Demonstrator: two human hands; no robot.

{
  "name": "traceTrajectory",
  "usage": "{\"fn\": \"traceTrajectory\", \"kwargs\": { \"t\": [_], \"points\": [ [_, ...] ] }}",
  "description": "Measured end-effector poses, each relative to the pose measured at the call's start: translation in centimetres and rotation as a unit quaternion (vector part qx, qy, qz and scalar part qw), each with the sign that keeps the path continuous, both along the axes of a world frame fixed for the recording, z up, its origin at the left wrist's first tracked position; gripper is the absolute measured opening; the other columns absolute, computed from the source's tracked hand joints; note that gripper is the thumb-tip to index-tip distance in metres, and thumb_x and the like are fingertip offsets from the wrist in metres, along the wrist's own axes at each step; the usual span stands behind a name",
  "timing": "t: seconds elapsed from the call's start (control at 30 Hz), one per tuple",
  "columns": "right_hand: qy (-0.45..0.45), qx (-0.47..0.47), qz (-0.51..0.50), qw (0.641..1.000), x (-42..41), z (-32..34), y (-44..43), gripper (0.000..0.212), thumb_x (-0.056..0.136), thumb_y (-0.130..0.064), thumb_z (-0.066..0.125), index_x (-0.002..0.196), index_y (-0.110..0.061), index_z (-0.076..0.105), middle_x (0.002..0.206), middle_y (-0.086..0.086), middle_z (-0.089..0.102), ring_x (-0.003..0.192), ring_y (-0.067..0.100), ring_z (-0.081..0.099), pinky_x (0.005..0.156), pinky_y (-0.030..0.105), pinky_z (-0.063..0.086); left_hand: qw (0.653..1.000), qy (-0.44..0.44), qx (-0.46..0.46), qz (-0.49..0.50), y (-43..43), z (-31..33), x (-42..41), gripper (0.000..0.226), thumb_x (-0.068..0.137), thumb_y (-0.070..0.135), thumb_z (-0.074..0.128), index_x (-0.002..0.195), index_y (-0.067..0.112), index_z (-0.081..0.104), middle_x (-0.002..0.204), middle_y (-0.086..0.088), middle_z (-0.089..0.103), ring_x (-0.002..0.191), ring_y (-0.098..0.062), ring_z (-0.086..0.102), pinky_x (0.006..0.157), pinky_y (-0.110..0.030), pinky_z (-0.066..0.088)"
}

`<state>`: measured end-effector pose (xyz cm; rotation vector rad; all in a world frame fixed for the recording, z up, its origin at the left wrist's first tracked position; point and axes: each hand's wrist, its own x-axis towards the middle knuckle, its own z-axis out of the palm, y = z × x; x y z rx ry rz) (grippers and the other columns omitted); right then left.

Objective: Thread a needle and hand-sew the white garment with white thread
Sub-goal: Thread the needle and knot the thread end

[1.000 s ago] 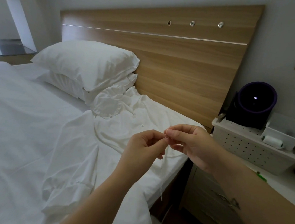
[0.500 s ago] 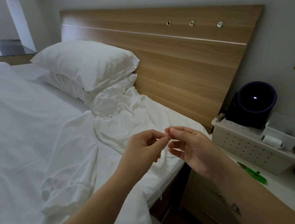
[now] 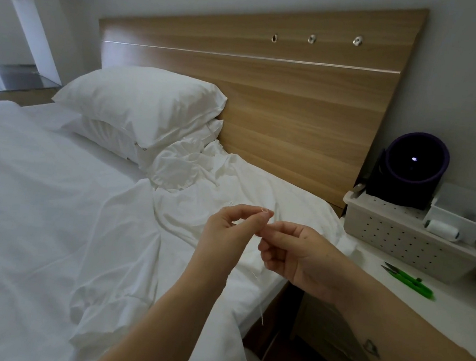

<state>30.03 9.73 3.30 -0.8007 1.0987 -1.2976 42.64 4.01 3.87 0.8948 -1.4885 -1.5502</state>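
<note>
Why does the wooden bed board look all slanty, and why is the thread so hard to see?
Head view: the wide-angle lens slants and stretches the headboard near the edges; dim light blends the white thread into the white garment.

head camera looks forward-down, close over the bed (image 3: pixel 34 216).

headboard (image 3: pixel 298 113): we see wood grain, smooth, faintly satin.
studs (image 3: pixel 312 39): shiny metal, we think.
garment (image 3: pixel 230 185): white cloth, matt, creased.
pillow (image 3: pixel 142 101): we see smooth matt cloth.
basket (image 3: pixel 396 237): pale matt plastic, perforated.
snips (image 3: pixel 409 281): glossy green plastic handles.
</note>
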Motion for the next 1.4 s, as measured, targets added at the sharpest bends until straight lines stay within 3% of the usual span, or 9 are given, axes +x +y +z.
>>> {"fn": "traceTrajectory", "kwargs": {
  "t": [0.2,0.3,0.43,0.8,1.2,1.33,1.4],
  "points": [
    [0.03,0.002,0.008,1.0,0.0,0.3,0.2,0.021,0.074,-0.014,0.065,0.089,-0.001,0.067,0.067,0.007,0.065,0.058,0.013,0.06,0.056,0.02,0.052,1.0,0.005,0.0,-0.003,0.2,0.3,0.1,0.009,0.085,0.021,0.068,0.08,0.024,0.075,0.092,0.008,0.073,0.095,0.002,0.062,0.075,-0.015,0.04],
    [0.051,0.002,0.008,0.999,-0.2,0.3,0.1,0.026,0.073,-0.016,0.066,0.093,0.001,0.067,0.068,0.007,0.066,0.059,0.013,0.061,0.056,0.02,0.053,1.0,-0.002,-0.012,-0.011,0.3,0.5,0.2,0.01,0.086,0.021,0.067,0.08,0.024,0.074,0.078,0.015,0.07,0.07,0.008,0.059,0.068,-0.016,0.04],
    [0.088,-0.001,0.004,0.996,-0.4,0.4,0.1,0.028,0.073,-0.019,0.065,0.094,0.001,0.068,0.07,0.007,0.067,0.06,0.013,0.062,0.058,0.02,0.053,0.999,0.011,-0.025,-0.029,0.3,0.6,0.3,0.014,0.089,0.013,0.063,0.08,0.017,0.073,0.082,0.003,0.073,0.051,0.001,0.051,0.059,-0.016,0.04],
    [0.13,0.007,0.0,0.991,-0.7,0.5,0.0,0.02,0.08,-0.017,0.066,0.093,-0.003,0.069,0.07,0.006,0.068,0.061,0.014,0.064,0.058,0.021,0.052,0.998,0.008,-0.05,-0.039,0.4,1.1,0.4,0.014,0.09,0.015,0.062,0.082,0.019,0.072,0.085,0.002,0.075,0.064,-0.006,0.059,0.062,-0.024,0.041],
    [0.139,0.011,0.002,0.99,-1.0,1.2,-0.1,0.016,0.074,-0.018,0.067,0.084,-0.005,0.068,0.069,0.006,0.068,0.059,0.013,0.064,0.056,0.02,0.053,0.998,0.036,-0.053,-0.029,0.0,1.6,0.8,0.015,0.092,0.012,0.06,0.082,0.018,0.071,0.082,0.002,0.074,0.06,-0.006,0.06,0.06,-0.023,0.041],
    [0.168,0.003,0.029,0.985,-0.9,1.6,-0.1,0.033,0.07,-0.022,0.069,0.101,-0.011,0.069,0.092,0.008,0.073,0.064,0.013,0.065,0.06,0.02,0.053,0.998,0.033,-0.059,-0.021,0.0,1.5,0.8,0.013,0.091,0.014,0.061,0.084,0.018,0.072,0.075,0.009,0.071,0.061,0.0,0.059,0.059,-0.015,0.043],
    [0.134,-0.011,0.035,0.99,-0.9,2.0,-0.3,0.043,0.071,-0.02,0.069,0.113,-0.011,0.065,0.104,0.008,0.072,0.064,0.013,0.063,0.059,0.02,0.052,0.997,0.028,-0.067,-0.012,0.0,1.4,0.8,0.011,0.09,0.017,0.063,0.084,0.019,0.072,0.067,0.015,0.068,0.061,0.006,0.059,0.057,-0.008,0.043]
  ]
}}
